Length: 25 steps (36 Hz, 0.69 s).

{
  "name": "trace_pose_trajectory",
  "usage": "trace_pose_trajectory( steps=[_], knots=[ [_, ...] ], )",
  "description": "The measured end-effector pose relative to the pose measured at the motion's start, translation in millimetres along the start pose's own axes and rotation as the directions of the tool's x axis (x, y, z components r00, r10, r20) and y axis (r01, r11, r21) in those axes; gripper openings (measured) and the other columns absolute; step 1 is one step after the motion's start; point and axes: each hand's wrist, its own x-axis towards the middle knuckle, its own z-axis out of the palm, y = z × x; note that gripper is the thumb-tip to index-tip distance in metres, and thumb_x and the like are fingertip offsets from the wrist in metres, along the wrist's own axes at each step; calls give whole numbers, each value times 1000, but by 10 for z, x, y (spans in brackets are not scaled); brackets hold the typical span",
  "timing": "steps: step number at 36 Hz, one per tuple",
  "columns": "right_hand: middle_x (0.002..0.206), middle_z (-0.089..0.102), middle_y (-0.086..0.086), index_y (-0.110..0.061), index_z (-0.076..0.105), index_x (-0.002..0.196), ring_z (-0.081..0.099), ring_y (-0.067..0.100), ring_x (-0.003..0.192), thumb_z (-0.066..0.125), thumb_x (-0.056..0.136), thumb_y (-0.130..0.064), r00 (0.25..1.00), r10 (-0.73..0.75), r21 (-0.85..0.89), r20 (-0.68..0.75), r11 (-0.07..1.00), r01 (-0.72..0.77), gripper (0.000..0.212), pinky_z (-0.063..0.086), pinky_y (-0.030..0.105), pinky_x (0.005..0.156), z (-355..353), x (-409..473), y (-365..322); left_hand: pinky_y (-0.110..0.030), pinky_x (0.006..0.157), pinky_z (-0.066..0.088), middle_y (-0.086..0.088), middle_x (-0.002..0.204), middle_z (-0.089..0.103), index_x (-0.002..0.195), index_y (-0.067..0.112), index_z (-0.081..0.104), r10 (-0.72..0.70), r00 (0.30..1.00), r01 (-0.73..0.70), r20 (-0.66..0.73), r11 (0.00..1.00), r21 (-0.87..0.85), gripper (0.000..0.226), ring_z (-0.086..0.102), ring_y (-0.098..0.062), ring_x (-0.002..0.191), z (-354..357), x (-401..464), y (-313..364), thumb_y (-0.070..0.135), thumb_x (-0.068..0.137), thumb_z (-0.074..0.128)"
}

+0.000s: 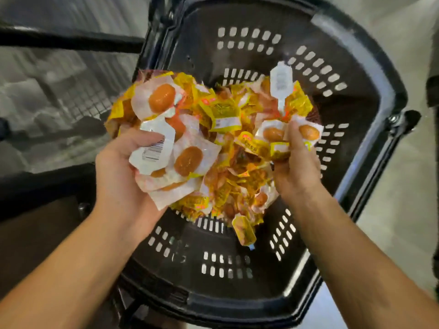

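Observation:
A heap of small snack packets (221,138), yellow wrappers and clear ones showing orange-brown egg-like pieces, hangs over a black perforated shopping basket (351,74). My left hand (118,167) grips a bunch of the clear egg packets, its thumb on one with a barcode label (152,150). My right hand (297,167) holds the right side of the heap, thumb pressed on a clear packet (308,131). One yellow packet (244,231) dangles at the bottom of the heap. A white tag (281,79) sticks up from the top.
The basket's bottom (225,264) below the heap holds nothing I can make out. Its dark handle (403,122) is hinged at the right rim. A blurred wire shelf with dark rails (66,41) lies to the left. Pale floor (403,222) shows at the right.

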Motion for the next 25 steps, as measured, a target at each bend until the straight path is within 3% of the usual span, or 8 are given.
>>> trace_pose_trajectory(
  steps=[3,8,12,15,16,19,22,25],
  knots=[
    [135,64,17,-11,56,141,64,37,121,75,92,-18,985,68,13,-158,998,-67,53,50,59,104,-40,275,245,-23,58,46,5,63,58,87,14,60,-41,998,40,37,999,22,14,53,-8,47,82,116,-52,17,81,48],
    [130,65,14,-13,58,139,64,36,118,82,85,-18,929,63,27,-364,998,-57,59,53,53,101,-90,595,488,-44,79,50,-8,91,68,91,14,74,-155,986,161,-66,982,94,27,64,-26,79,262,448,-151,20,84,48],
    [124,69,9,-16,66,129,69,32,108,83,84,-21,926,43,-3,-375,999,-47,49,56,52,97,-105,711,534,-48,89,42,-24,98,49,110,-14,48,-137,990,137,-27,990,18,36,53,-35,88,402,817,-187,15,89,40],
    [125,69,5,-21,71,123,68,30,109,81,87,-24,933,26,-56,-360,997,-49,38,56,51,98,-144,744,579,-31,60,41,-16,88,48,112,-3,47,-119,992,120,41,993,-16,30,50,-31,72,421,1131,-270,13,90,36],
    [125,69,5,-22,71,124,68,29,111,80,88,-24,932,22,-68,-362,996,-50,37,55,50,100,-157,757,592,-31,59,44,-14,89,54,103,-2,53,-118,993,118,1,992,40,25,54,-27,67,399,1229,-331,14,93,36],
    [118,72,4,-21,71,124,69,24,108,78,90,-22,930,3,-98,-368,994,-42,35,57,44,97,-169,787,592,-44,94,47,-7,103,70,122,13,61,-105,955,178,-277,951,253,29,69,-21,84,191,1449,-612,13,96,49],
    [108,74,0,-22,70,125,71,19,101,78,89,-22,928,9,-97,-372,994,-49,37,59,33,84,-176,756,561,-36,84,57,-4,91,68,117,15,58,-68,869,219,-489,941,259,23,66,-21,85,-59,1471,-860,2,102,47],
    [111,74,3,-19,68,128,71,22,104,77,91,-19,939,-13,-121,-344,992,-30,38,57,40,97,-186,706,544,-38,88,56,-6,108,61,125,7,56,14,859,187,-513,922,338,36,61,-18,93,-201,1452,-982,-13,100,41]
  ],
)
